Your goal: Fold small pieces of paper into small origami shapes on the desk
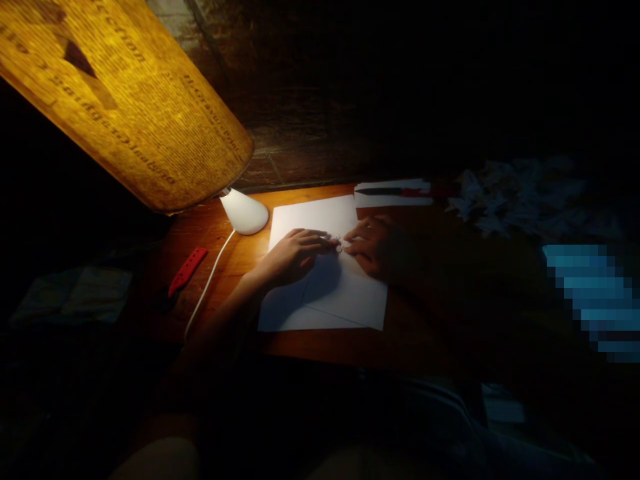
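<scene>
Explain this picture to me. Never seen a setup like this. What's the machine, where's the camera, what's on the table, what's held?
There's no machine: a person is working with two bare hands. The single view comes from a camera worn on their head, looking forward and down.

The left hand and right hand meet over a large white paper sheet with thin lines on it. A small pale object is at their fingertips; it's too small to identify, or to tell which hand grips it.

The brown wooden table also bears a lamp with a glowing yellow, text-printed shade and white cone-shaped base, plus a red tool handle with dark holes. The right side is too dark to read well.
</scene>
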Tool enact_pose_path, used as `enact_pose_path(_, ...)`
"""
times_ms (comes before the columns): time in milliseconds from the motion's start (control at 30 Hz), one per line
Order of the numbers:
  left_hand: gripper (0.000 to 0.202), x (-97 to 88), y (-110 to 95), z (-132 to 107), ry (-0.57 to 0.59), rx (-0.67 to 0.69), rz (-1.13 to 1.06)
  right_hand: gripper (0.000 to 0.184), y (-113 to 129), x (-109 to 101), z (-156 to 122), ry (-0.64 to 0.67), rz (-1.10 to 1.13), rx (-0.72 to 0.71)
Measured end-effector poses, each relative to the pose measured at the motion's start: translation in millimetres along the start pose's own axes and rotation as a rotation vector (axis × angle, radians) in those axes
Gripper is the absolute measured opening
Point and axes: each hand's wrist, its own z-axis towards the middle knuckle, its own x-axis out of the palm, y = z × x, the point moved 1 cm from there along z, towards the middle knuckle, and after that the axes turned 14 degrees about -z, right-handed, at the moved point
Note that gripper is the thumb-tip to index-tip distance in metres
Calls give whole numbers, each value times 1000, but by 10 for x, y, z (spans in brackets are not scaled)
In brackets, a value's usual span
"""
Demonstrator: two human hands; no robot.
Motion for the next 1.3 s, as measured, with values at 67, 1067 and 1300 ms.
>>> enact_pose_path(67,48,-1,5,0,-9,-14,-9,26,8,-3,0,-10,-1,-1)
enact_pose_path(1067,33,-20,169,15,-225,-84,-124,18,133,74,24,55,17,68)
enact_pose_path(1300,18,-18,162,17,-320,-97,-41,24,178,10,45,51,-16,38)
